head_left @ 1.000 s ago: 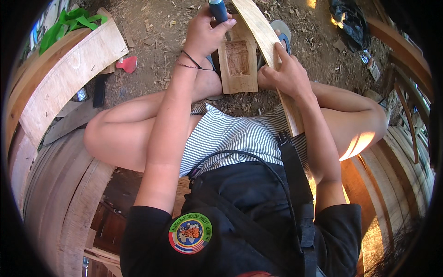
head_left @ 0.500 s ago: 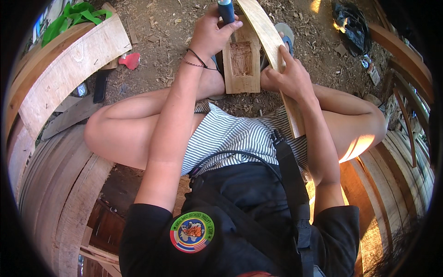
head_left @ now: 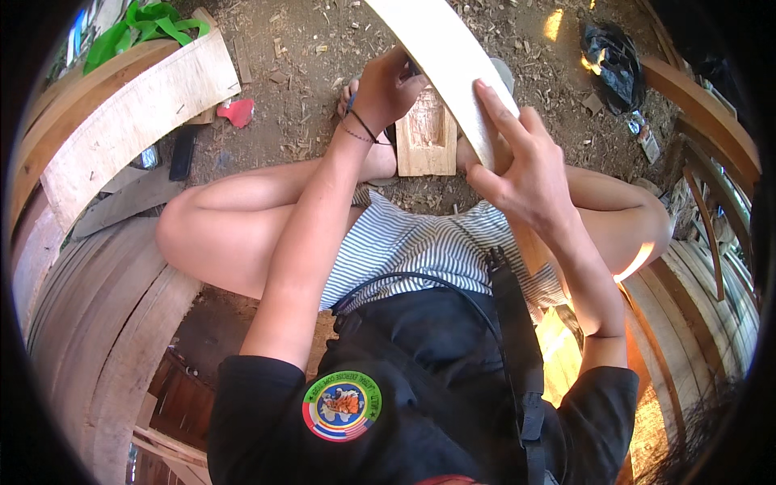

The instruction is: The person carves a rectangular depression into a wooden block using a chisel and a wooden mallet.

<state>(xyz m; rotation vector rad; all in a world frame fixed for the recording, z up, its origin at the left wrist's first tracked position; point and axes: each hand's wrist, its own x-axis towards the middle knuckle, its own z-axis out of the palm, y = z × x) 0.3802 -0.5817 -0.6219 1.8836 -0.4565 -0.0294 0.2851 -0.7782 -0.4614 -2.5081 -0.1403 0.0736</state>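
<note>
My right hand (head_left: 525, 170) grips a long pale wooden board (head_left: 457, 61), fingers along its face and thumb at its near edge. The board is raised and slants away to the upper left, its face bright with light. Beside its left edge, my left hand (head_left: 386, 90) is closed on a blue-handled tool (head_left: 411, 69). Only a dark bit of the tool shows; the board and my fingers hide the rest. Below both hands, a wooden block with a carved rectangular hollow (head_left: 427, 160) lies on the ground between my feet, partly covered by the board.
Wood chips litter the dirt ground (head_left: 291, 105). Curved planks (head_left: 137, 113) stand at the left with a green strap (head_left: 141, 32) on top. A red scrap (head_left: 236, 112) lies near them. At the right are a black plastic bag (head_left: 612, 69) and wooden beams (head_left: 703, 101).
The board has lifted and swung its far end to the left, over the hollowed block. My left hand has moved slightly nearer and right, and its blue tool handle has gone mostly out of sight.
</note>
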